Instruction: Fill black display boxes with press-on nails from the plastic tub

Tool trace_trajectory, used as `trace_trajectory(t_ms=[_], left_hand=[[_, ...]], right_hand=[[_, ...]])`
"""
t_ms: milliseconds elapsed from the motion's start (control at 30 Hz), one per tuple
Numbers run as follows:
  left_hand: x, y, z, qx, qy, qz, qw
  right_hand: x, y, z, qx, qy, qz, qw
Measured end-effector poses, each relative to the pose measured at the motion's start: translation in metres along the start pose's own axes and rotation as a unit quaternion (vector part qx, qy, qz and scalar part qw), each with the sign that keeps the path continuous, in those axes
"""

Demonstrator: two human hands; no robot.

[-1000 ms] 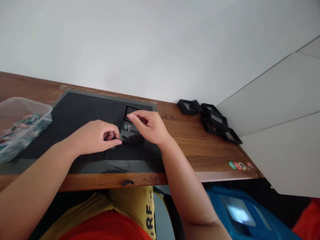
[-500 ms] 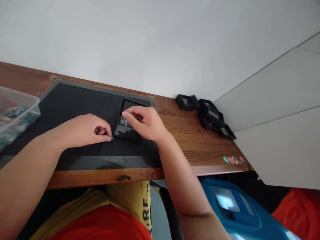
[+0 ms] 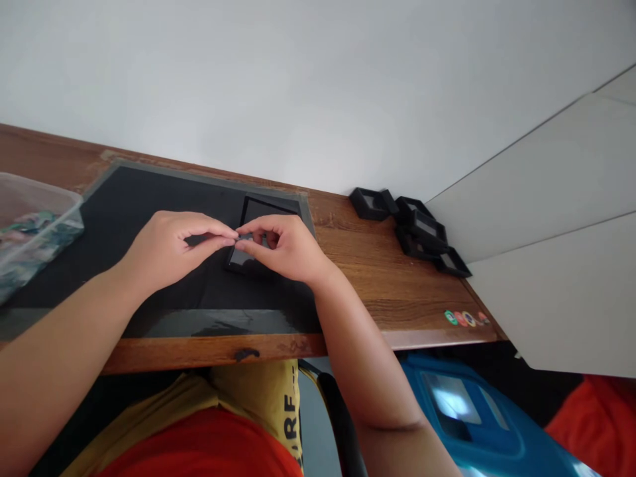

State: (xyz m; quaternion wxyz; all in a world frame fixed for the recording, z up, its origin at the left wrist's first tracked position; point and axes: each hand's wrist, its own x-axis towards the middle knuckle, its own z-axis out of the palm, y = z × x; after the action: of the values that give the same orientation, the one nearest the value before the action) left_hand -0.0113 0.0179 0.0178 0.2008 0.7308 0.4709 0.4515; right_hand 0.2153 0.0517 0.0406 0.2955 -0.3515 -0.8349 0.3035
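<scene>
My left hand (image 3: 191, 246) pinches with thumb and index finger, its tips meeting those of my right hand (image 3: 277, 244). What sits between the fingertips is too small to make out. Both pinches are over a black box with its lid open (image 3: 242, 263), which lies on a black mat (image 3: 163, 192). My right hand covers much of that box, so its contents are mostly hidden. To the left stands a clear plastic tub (image 3: 69, 207) holding small green and pinkish pieces (image 3: 34, 225).
Several black boxes (image 3: 426, 228) are grouped at the wall on the right of the wooden table (image 3: 358, 265). Round stickers (image 3: 464, 318) are near its front edge. A blue plastic object (image 3: 472, 411) is below the table on the right.
My left hand has risen and moved right from the mat to meet my right hand's fingertips. My right hand has shifted slightly, its fingers now pinched over the open box.
</scene>
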Motion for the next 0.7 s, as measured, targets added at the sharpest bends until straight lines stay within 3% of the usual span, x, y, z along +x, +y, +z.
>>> trace_trajectory(t_ms=[133,267,400,567,700], left_hand=[[-0.002,0.004,-0.001,0.006,0.018,0.025,1.000],[-0.005,0.005,0.003,-0.008,0.039,0.010,0.999],[-0.005,0.004,0.008,-0.109,0.068,-0.026,0.991],[-0.002,0.003,0.013,-0.180,0.012,-0.096,0.979],[-0.005,0.005,0.017,-0.166,0.014,-0.083,0.983]], right_hand=[[0.000,0.002,0.001,0.023,0.003,-0.016,1.000],[0.001,0.002,0.003,0.034,0.027,-0.033,0.999],[0.001,-0.001,0.004,0.051,0.054,-0.073,0.995],[0.000,-0.003,0.007,0.042,0.090,-0.120,0.988],[0.001,-0.001,0.009,0.024,0.119,-0.162,0.979]])
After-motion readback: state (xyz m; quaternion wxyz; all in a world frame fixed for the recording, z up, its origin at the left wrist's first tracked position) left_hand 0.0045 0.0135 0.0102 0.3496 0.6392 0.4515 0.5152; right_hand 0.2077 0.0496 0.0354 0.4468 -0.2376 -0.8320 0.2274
